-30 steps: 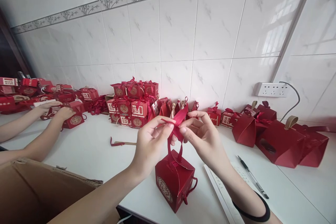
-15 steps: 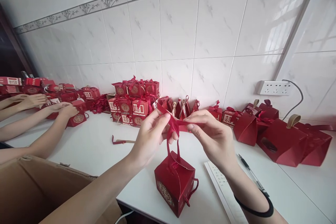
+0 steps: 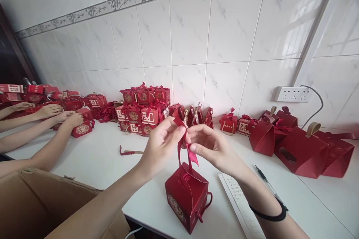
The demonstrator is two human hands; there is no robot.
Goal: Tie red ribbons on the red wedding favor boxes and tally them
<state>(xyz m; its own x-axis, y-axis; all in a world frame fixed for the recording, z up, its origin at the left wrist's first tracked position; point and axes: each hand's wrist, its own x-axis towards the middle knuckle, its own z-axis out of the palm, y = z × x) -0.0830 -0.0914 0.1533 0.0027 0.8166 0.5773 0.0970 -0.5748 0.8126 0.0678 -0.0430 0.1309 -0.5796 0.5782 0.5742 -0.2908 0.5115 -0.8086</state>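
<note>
A small red gift box with a gold emblem stands near the white counter's front edge. A red ribbon rises from its top. My left hand pinches the ribbon's upper end between thumb and fingers. My right hand is closed on the ribbon just to the right, its thumb pressing a loose tail that hangs down. Both hands meet above the box. A black band circles my right wrist.
Stacked red gift boxes and larger red bags line the tiled wall. Other people's hands handle boxes at left. A pen and a white paper strip lie right of the box. A cardboard carton sits front left. A loose ribbon piece lies on the counter.
My hands have drawn closer together over the box, and the ribbon that was stretched sideways between them now hangs folded with a tail pointing down. The other people's hands shifted slightly.
</note>
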